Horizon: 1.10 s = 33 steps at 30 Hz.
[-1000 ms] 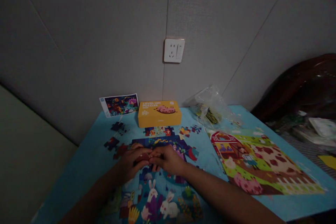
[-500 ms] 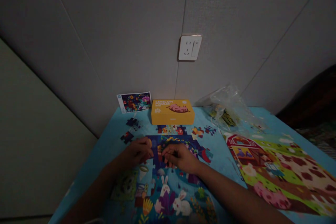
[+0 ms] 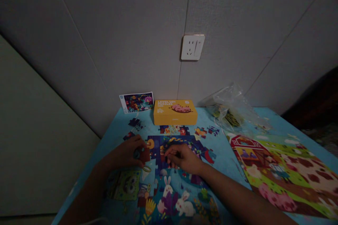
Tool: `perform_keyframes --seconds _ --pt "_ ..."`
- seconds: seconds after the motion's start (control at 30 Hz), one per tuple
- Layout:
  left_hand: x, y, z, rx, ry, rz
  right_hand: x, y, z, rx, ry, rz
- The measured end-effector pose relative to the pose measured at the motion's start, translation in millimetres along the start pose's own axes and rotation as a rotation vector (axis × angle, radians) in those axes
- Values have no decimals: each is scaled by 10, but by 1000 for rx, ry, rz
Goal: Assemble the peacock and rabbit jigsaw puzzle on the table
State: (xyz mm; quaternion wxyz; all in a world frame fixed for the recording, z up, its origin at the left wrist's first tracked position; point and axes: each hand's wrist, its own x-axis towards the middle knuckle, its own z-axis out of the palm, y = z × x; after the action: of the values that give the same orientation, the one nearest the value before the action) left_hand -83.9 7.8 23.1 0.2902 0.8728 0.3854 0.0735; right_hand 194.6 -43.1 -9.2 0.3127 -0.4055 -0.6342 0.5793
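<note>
My left hand [image 3: 126, 153] is at the left edge of a partly joined jigsaw puzzle [image 3: 169, 140], thumb and fingers closed round a reddish-dark puzzle piece [image 3: 144, 155]. My right hand [image 3: 185, 159] rests over the middle of the puzzle, its fingers curled together at the tips; whether a piece is between them is hidden. The joined part is dark blue and purple. Below it, white rabbits [image 3: 185, 204] and a yellow square cartoon figure [image 3: 128, 185] are printed on the blue surface.
Behind the puzzle stands a yellow puzzle box [image 3: 175, 112], with a picture card [image 3: 138, 102] to its left. Loose pieces [image 3: 135, 123] lie at the left, others [image 3: 200, 132] at the right. A clear plastic bag [image 3: 229, 112] and a farm picture [image 3: 285, 175] occupy the right side.
My left hand has drawn back a little to the left and turned, bringing the reddish piece into view. My right hand has stayed almost in place. The view has shifted slightly.
</note>
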Motion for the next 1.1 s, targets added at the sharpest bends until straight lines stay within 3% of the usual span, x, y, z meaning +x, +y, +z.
perform_keyframes --seconds 0.17,0.37,0.53,0.87,1.1 --pt "8 31 -30 48 19 7 4 6 -2 -8 2 13" --pt "-8 -26 -94 142 135 56 -1 -6 -3 -11 4 10" --pt "2 -128 -48 198 213 20 1 9 0 -15 5 5" --pt "37 -177 52 251 205 -18 -1 -9 -4 -34 8 9" --pt "69 -303 23 320 359 -61 0 17 -4 -16 6 17"
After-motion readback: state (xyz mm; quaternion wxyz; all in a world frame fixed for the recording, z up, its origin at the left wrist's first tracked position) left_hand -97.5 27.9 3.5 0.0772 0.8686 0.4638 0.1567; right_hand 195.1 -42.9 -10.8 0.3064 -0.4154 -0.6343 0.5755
